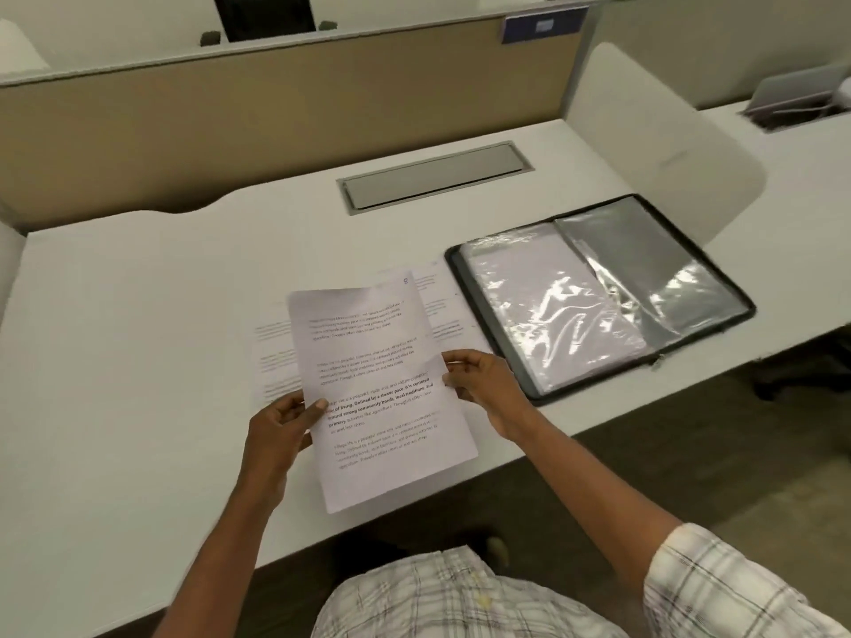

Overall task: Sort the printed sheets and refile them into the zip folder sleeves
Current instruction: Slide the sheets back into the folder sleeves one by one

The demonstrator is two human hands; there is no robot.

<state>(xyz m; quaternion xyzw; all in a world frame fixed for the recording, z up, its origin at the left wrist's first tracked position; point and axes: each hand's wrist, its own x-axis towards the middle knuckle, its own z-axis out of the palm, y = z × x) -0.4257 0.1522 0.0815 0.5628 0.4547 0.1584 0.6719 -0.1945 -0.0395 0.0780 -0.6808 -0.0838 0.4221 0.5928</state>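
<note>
left hand point(285, 421) pinches printed sheet point(377, 389) at its 9 o'clock edge | right hand point(483, 384) pinches its 3 o'clock edge | zip folder point(598, 297) lies open on worktop point(138, 315), at 2 o'clock from sheet

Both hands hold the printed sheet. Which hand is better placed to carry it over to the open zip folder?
Probably the right hand: it grips the printed sheet on the edge facing the zip folder, which lies open just beyond it. The left hand is on the far edge.

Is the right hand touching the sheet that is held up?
Touching. The head view shows the right hand pinching the held sheet's right edge between its fingertips.
</note>
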